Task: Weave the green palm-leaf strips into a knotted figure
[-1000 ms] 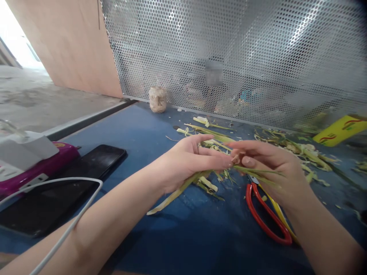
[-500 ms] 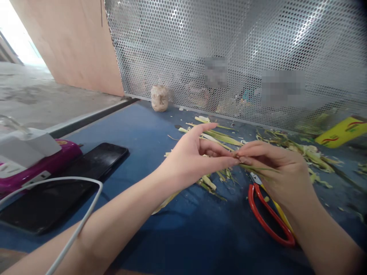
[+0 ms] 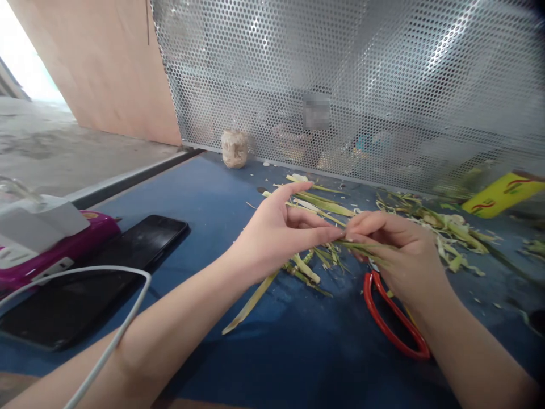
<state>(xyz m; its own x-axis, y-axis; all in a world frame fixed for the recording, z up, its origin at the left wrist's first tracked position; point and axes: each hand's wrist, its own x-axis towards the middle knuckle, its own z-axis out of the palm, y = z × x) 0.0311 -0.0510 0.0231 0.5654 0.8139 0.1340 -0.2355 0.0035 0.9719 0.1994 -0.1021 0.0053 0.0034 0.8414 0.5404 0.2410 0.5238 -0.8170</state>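
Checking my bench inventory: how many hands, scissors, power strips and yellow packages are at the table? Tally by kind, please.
Left hand and right hand: 2
Red-handled scissors: 1
Purple power strip: 1
Yellow package: 1
Total: 5

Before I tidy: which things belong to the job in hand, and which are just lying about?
In the job:
green strips, held between left hand and right hand
plant scraps
red-handled scissors, probably

Just lying about, seemingly:
black phone
purple power strip
white charger
white cable
yellow box
pale container
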